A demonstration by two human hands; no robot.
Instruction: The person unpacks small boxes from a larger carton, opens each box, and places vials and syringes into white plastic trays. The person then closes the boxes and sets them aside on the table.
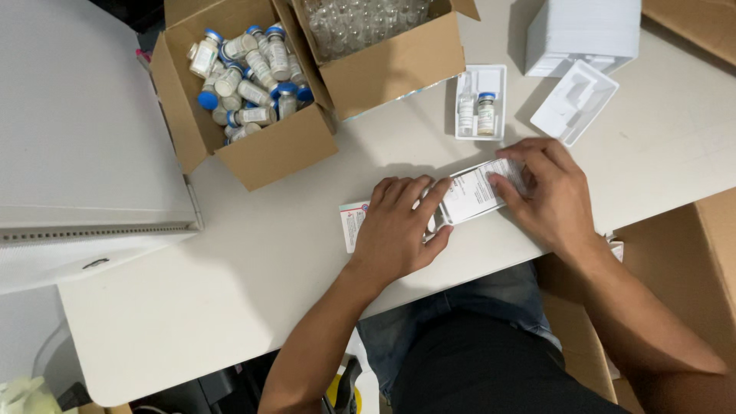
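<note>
White laminate covers the worktop [253, 284], whose rounded near corner shows at the lower left and whose far side runs out of view at the top. Both hands meet at its middle over a small white printed carton [474, 193] that lies flat and slightly tilted on the surface. The left hand [399, 230] rests palm down on the carton's left end, fingers [433, 201] spread and loosely curled over it, thumb tucked against its near edge. The right hand [548, 192] presses on the right end, fingers bent, fingertips on the carton's top face; neither hand lifts it. A flat printed leaflet [352, 222] pokes out from under the left hand. Beyond the carton sits a white plastic tray [495, 77] holding a blue-capped vial [486, 113] and a slim clear ampoule [466, 107]; an empty moulded tray [575, 103] and a stack of white trays [583, 34] stand to its right. At the far left an open cardboard box [268, 153] is heaped with blue-capped vials [253, 73], and next to it a second cardboard box [399, 65] holds clear glass ampoules. A large white panel [77, 138] overlaps the worktop's left edge. Brown cartons [682, 261] stand to the right beside the person's seated legs.
</note>
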